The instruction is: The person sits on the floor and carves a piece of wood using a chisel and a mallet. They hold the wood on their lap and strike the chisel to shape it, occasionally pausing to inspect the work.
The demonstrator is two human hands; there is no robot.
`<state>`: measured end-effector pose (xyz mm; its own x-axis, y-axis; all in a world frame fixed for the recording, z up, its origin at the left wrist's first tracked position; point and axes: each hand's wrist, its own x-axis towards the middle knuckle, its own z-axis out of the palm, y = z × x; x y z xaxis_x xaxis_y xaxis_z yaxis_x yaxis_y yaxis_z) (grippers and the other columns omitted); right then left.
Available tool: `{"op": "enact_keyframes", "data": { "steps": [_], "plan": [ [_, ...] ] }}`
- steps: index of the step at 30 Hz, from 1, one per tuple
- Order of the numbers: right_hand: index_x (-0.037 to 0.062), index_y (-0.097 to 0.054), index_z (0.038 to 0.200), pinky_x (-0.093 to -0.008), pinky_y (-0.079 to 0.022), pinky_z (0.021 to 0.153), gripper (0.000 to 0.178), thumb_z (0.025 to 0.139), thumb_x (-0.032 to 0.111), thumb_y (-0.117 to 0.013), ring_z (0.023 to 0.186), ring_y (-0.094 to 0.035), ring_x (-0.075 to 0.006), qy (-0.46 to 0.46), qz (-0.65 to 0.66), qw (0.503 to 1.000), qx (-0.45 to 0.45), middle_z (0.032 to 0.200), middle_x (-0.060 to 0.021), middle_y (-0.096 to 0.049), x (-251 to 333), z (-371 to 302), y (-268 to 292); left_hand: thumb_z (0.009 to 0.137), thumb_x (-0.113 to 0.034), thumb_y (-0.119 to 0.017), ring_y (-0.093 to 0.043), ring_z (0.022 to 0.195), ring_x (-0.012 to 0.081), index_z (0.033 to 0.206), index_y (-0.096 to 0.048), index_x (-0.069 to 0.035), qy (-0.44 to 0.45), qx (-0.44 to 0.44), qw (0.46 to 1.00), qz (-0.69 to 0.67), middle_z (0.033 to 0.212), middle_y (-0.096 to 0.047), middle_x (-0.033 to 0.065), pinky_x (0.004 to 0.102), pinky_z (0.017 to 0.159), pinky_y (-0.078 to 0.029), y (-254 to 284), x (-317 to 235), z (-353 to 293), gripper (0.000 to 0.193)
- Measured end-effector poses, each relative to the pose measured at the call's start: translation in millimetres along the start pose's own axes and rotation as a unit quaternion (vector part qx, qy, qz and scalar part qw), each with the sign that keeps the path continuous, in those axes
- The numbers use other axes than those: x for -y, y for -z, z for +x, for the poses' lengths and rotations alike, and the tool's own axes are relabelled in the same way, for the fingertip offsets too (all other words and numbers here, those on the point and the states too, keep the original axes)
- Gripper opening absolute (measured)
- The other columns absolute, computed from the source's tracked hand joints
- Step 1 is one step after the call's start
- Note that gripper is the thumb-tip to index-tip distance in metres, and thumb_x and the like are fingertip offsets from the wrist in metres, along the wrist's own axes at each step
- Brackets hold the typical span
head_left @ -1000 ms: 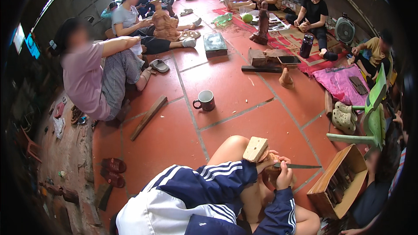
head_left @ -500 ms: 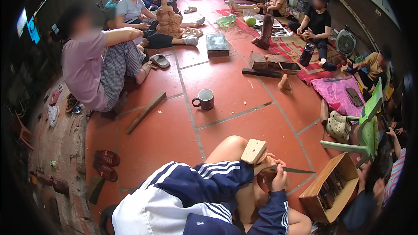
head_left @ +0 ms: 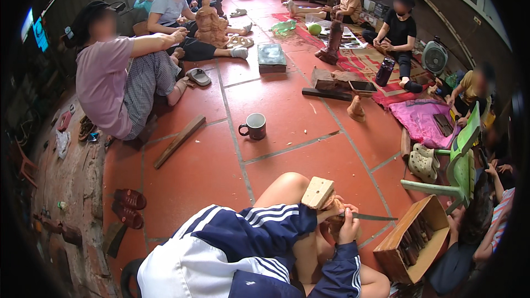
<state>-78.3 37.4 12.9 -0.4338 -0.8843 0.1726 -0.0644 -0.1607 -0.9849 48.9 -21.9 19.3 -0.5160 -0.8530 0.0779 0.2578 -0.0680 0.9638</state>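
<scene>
In my left hand [head_left: 326,214] is a small wood carving [head_left: 318,192], tilted above my lap. Its upper end is a pale square block with two dark holes, and a browner carved part lies below, mostly covered by my fingers. My right hand [head_left: 349,227] is closed around a tool with a long, thin, dark blade [head_left: 375,217]; whether it is a file or a knife I cannot make out. The blade points right, and its other end meets the carving between my hands. My bent knee [head_left: 284,190] is just beyond them.
An open wooden box [head_left: 414,237] of tools stands to my right, near a green chair [head_left: 462,160] and pale clogs [head_left: 424,164]. Ahead on the tiles are a dark mug [head_left: 255,127], a wooden stick [head_left: 180,142] and a small carving [head_left: 356,109]. Several people sit around.
The whole view has shifted slightly left. Both my hands keep their hold, with the blade at nearly the same angle. On the left, the person in the pink shirt has raised their head.
</scene>
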Motion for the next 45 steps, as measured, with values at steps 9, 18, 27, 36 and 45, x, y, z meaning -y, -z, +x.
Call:
{"op": "enact_keyframes", "data": {
  "steps": [9,18,27,36,45],
  "plan": [
    [-0.0002,-0.054,0.091,-0.0233,-0.040,0.076,0.017,0.085,0.015,-0.052,0.082,-0.050,-0.0102,-0.053,0.039,0.998,-0.004,0.089,-0.0055,-0.055,21.1,-1.0,-5.1,0.073,-0.023,-0.069,-0.052,0.083,0.0101,0.099,-0.053,-0.008,-0.005,-0.005,1.000,0.003,0.088,-0.056,0.0023,0.0253,0.070,-0.045,-0.6,-2.4,-0.9,0.035],
    [-0.0009,-0.051,0.092,-0.0260,-0.040,0.079,0.018,0.086,0.015,-0.048,0.086,-0.051,-0.0136,-0.049,0.061,0.997,-0.020,0.090,-0.0084,-0.056,7.9,-0.7,-4.0,0.073,-0.018,-0.066,-0.053,0.090,0.0123,0.099,-0.052,-0.005,0.002,0.022,1.000,0.005,0.093,-0.058,0.0048,0.0268,0.081,-0.042,-3.3,-6.5,-0.8,0.032],
    [-0.0015,-0.052,0.088,-0.0246,-0.040,0.077,0.021,0.089,0.017,-0.042,0.084,-0.052,-0.0143,-0.048,-0.005,0.998,-0.035,0.089,-0.0079,-0.056,20.9,-3.0,-5.6,0.070,-0.011,-0.069,-0.055,0.090,0.0125,0.102,-0.049,-0.006,0.011,0.018,0.999,-0.030,0.092,-0.060,0.0043,0.0278,0.079,-0.044,-5.5,-23.3,-4.0,0.038],
    [0.0002,-0.052,0.087,-0.0232,-0.039,0.077,0.021,0.089,0.017,-0.041,0.085,-0.051,-0.0130,-0.050,0.018,0.996,-0.067,0.089,-0.0084,-0.056,8.1,-5.9,-4.0,0.072,-0.008,-0.067,-0.056,0.091,0.0147,0.102,-0.047,-0.003,0.011,0.028,0.994,-0.101,0.092,-0.060,0.0063,0.0281,0.082,-0.044,-5.8,-20.3,-3.9,0.036],
    [0.0000,-0.052,0.087,-0.0250,-0.037,0.079,0.020,0.088,0.017,-0.043,0.086,-0.048,-0.0125,-0.047,0.064,0.996,-0.031,0.091,-0.0047,-0.052,0.8,-2.4,-2.8,0.072,-0.019,-0.069,-0.054,0.094,0.0142,0.105,-0.049,-0.006,0.045,-0.008,0.996,0.082,0.093,-0.058,0.0047,0.0276,0.083,-0.044,-5.6,-24.0,-2.9,0.041]
  ]
}}
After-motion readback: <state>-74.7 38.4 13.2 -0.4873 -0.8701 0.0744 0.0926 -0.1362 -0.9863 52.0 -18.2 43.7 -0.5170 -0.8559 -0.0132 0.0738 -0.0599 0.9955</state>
